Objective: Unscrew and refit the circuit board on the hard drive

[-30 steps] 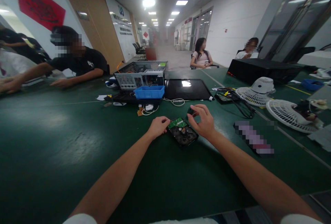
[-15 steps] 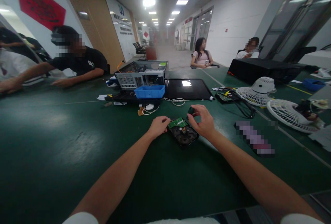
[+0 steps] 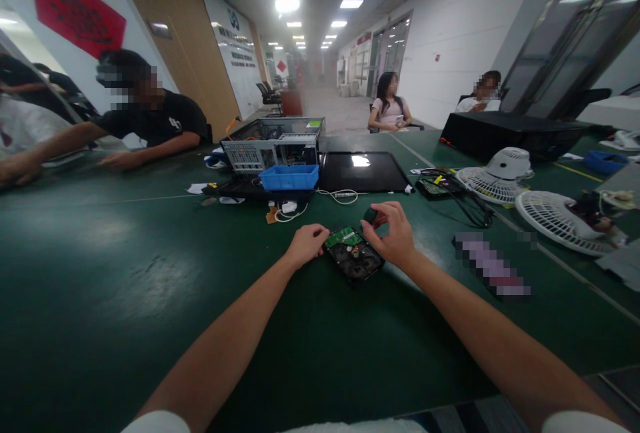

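Observation:
A hard drive (image 3: 356, 263) lies on the green table in front of me, its black underside and green circuit board facing up. At its upper left corner my left hand (image 3: 307, 245) has thumb and fingers pinched together on the edge. My right hand (image 3: 394, 233) is beside the drive's upper right side. Between its thumb and curled fingers is a small dark, rounded piece (image 3: 370, 215), too dark to tell its kind. Both forearms rest low over the table.
Beyond the drive stand a blue tray (image 3: 290, 178), an opened computer case (image 3: 273, 146) and a flat black panel (image 3: 367, 173). A white cable (image 3: 345, 194) lies before them. Fan parts (image 3: 493, 183) and a blurred-out object (image 3: 493, 266) are rightward. Several people sit around.
The dark piece in my right hand has tilted slightly and shows a little more. My left hand and the hard drive stay in place.

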Action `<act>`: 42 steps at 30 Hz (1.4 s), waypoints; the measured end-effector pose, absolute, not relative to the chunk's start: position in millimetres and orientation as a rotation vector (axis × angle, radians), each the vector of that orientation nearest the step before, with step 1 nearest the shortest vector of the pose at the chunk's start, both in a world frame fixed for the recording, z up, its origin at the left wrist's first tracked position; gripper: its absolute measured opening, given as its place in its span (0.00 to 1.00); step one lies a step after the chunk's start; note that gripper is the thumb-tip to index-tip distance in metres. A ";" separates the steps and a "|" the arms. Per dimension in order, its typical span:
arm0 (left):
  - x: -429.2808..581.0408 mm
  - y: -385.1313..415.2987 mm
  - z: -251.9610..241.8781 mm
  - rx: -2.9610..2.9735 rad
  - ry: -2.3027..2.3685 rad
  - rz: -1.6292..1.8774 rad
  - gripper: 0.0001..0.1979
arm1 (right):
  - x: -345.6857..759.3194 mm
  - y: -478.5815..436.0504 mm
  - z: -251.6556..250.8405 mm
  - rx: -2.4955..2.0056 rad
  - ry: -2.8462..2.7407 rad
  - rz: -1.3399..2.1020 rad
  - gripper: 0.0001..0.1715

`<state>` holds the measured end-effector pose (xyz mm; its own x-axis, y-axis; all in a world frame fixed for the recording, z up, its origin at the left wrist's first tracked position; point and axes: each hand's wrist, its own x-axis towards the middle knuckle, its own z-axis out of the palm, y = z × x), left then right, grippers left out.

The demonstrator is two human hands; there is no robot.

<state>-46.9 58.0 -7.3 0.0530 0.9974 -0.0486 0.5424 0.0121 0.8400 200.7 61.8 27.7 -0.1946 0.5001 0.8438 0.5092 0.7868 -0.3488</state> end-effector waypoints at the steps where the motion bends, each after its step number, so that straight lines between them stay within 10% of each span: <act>1: -47.0 58.3 -7.8 1.615 1.580 0.810 0.15 | 200.9 61.6 27.9 -0.775 -1.834 -0.011 0.24; 42: -47.8 59.9 -10.1 1.602 1.589 0.781 0.17 | 200.7 63.4 22.9 -0.742 -1.864 0.048 0.26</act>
<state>-47.8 59.9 -10.1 0.0496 0.9959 -0.0761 0.5482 0.0365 0.8356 200.7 63.4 22.9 -0.2283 0.5103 0.8292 0.4665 0.8048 -0.3669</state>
